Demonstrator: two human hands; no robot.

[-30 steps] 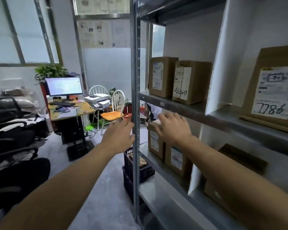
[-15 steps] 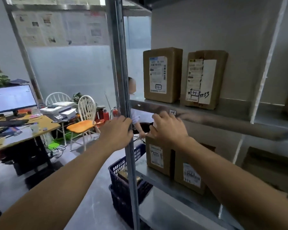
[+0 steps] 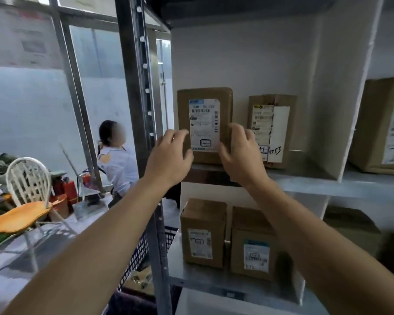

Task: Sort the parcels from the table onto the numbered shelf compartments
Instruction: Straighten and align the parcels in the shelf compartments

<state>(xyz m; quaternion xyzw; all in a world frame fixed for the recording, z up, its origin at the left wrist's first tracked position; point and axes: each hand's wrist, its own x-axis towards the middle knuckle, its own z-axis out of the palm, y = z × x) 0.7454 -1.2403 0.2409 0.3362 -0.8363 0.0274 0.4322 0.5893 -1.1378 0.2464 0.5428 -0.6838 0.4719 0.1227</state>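
Note:
A brown parcel [image 3: 205,98] with a white label stands upright at the left end of the upper shelf board [image 3: 305,180]. My left hand [image 3: 168,155] curls around its lower left edge. My right hand [image 3: 241,153] wraps its lower right edge, so both hands grip it from the sides. A second labelled parcel [image 3: 280,128] stands just to its right in the same compartment. Two more parcels [image 3: 203,233] [image 3: 253,246] stand side by side on the board below.
The metal shelf post [image 3: 132,87] rises just left of my left hand. A white divider [image 3: 341,87] closes the compartment; a larger parcel [image 3: 382,126] stands beyond it. A dark basket [image 3: 143,248], a white chair [image 3: 25,196] and a seated person [image 3: 116,160] are at left.
Both hands rose from the lower shelf level up to the upper shelf and closed on the sides of the left parcel. The view swung up and right towards the shelf.

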